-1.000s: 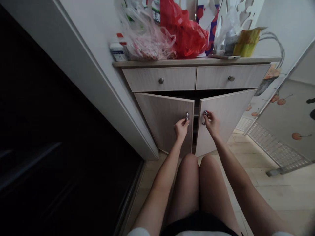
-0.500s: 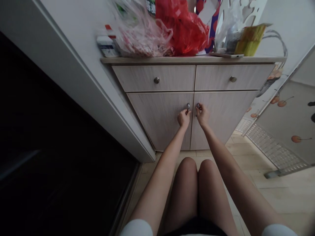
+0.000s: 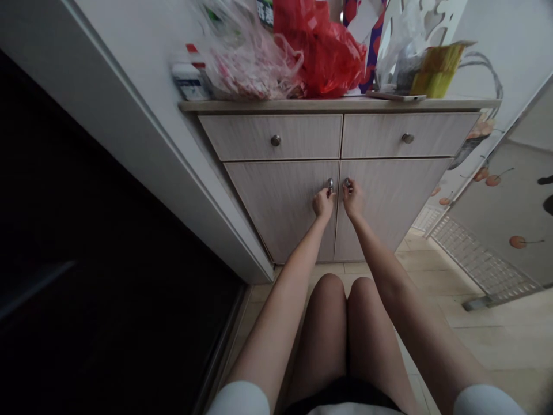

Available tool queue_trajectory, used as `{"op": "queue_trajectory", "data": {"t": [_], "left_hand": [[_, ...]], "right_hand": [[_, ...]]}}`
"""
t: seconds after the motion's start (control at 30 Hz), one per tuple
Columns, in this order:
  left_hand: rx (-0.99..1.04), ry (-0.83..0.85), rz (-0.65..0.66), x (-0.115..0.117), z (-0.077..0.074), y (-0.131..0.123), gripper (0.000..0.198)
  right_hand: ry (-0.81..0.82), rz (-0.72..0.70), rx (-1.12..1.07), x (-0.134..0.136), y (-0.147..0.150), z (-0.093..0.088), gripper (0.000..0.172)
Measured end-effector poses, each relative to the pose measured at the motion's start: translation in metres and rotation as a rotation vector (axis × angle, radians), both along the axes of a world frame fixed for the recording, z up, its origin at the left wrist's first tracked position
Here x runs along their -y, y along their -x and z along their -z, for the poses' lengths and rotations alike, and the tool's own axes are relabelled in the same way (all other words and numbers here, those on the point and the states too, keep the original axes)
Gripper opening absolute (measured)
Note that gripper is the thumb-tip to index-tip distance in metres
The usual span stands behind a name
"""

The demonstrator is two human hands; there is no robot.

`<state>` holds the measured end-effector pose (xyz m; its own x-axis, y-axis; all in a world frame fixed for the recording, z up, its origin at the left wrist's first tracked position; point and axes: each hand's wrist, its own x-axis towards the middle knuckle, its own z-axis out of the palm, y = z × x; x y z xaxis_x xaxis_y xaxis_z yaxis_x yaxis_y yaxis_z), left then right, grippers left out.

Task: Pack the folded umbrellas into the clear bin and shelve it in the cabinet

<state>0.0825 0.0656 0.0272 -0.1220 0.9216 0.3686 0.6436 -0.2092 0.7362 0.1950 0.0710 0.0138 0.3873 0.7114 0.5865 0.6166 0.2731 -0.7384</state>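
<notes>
Swung in from their open position in the earlier view, the left cabinet door (image 3: 276, 210) and right cabinet door (image 3: 389, 202) now stand closed, meeting at a thin seam straight ahead of the seated person's knees (image 3: 345, 297). The left hand (image 3: 323, 203) pinches the small metal left door handle (image 3: 330, 185) in a narrow grip, and the right hand (image 3: 353, 199) does the same on the right door handle (image 3: 348, 184). The two hands are nearly touching, one on each side of the seam.

That closeness is the main risk: if either door swung sharply, fingers could get nipped at the seam. A hard jolt to the cabinet could also disturb the load above, since the smartphone (image 3: 395, 97) lies close to the front edge of the countertop (image 3: 337, 105) and could slide off.

I count two doors, two handles and two drawers, the left drawer (image 3: 259, 137) and right drawer (image 3: 410, 135), each with one round knob. On top are three plastic bags, the red bag (image 3: 317, 52), the pink-printed bag (image 3: 246, 66) and the clear bag (image 3: 400, 55), plus one white box (image 3: 189, 83) and one yellow-green packet (image 3: 438, 70).
</notes>
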Motion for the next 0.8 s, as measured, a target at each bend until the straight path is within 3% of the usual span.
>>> {"op": "queue_trajectory", "data": {"t": [0.23, 0.4, 0.5, 0.6, 0.67, 0.73, 0.8], "left_hand": [[0.079, 0.092, 0.085, -0.004, -0.009, 0.003, 0.007], [0.24, 0.109, 0.17, -0.005, -0.003, 0.008, 0.016], [0.326, 0.102, 0.165, 0.016, 0.015, 0.017, 0.022], [0.39, 0.119, 0.133, 0.057, 0.048, 0.029, 0.025], [0.415, 0.169, 0.118, 0.086, 0.073, 0.037, 0.045], [0.431, 0.234, 0.102, 0.108, 0.094, 0.042, 0.063], [0.446, 0.307, 0.053, 0.119, 0.104, 0.044, 0.072]], "right_hand": [[0.053, -0.033, 0.024, 0.001, -0.007, -0.008, 0.047], [0.104, -0.16, 0.031, 0.004, -0.021, -0.012, 0.056], [0.07, -0.216, -0.081, 0.028, -0.03, 0.002, 0.068], [0.106, -0.288, -0.192, 0.07, -0.034, 0.038, 0.07], [0.239, -0.357, -0.229, 0.099, -0.035, 0.065, 0.074], [0.345, -0.323, -0.285, 0.121, -0.034, 0.083, 0.077], [0.404, -0.234, -0.342, 0.131, -0.033, 0.085, 0.075]]}}
